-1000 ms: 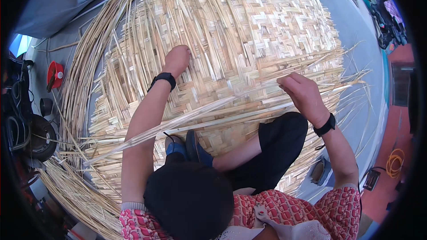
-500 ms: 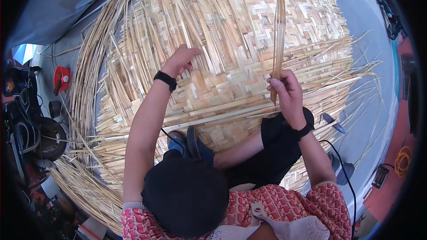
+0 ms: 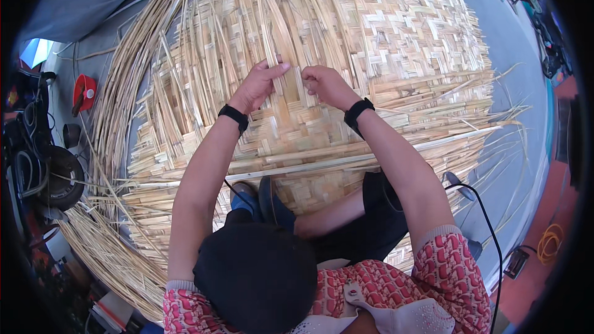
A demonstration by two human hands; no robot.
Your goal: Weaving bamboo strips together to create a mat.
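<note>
a grey floor (image 3: 504, 40) rims the mat (image 3: 421, 31). my left hand (image 3: 255, 86) seems to pinch a strip (image 3: 281, 37) on it, running away ahead; my right hand (image 3: 334, 88), just beside, is curled, gripping or not i can't tell. it has just swung in from the right, so both now share one spot. loose canes (image 3: 114, 105) lie left of my fingers.

Two hands (image 3: 253, 88) (image 3: 331, 88), one woven mat (image 3: 411, 21)

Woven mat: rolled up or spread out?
Spread out: the woven mat lies across the gray floor, weave showing, loose strips fanning past its right edge.
</note>
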